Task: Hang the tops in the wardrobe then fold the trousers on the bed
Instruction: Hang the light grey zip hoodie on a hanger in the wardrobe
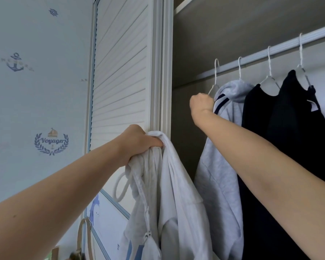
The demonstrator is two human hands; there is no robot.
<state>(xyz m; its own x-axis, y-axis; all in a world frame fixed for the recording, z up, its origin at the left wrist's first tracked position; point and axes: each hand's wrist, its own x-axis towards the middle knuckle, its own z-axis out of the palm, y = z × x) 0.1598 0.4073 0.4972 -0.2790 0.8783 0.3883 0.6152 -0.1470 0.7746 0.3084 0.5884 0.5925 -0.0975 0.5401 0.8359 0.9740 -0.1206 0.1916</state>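
Observation:
My left hand point(139, 141) grips a bunched white zip-up hoodie point(176, 203) by its top, and the garment hangs down in front of the wardrobe's door frame. My right hand point(201, 103) is raised inside the wardrobe and holds an empty white wire hanger point(215, 79) that hooks over the rail point(270, 49). Right beside that hanger hang a grey hoodie point(223, 147) with a dark stripe and two black tops point(289, 147), each on its own white hanger.
A white louvred wardrobe door point(120, 72) stands to the left of the opening. Left of it is pale wallpaper point(36, 91) with anchor and ship prints. A shelf point(233, 8) runs above the rail. A beige strap point(83, 237) hangs at the bottom left.

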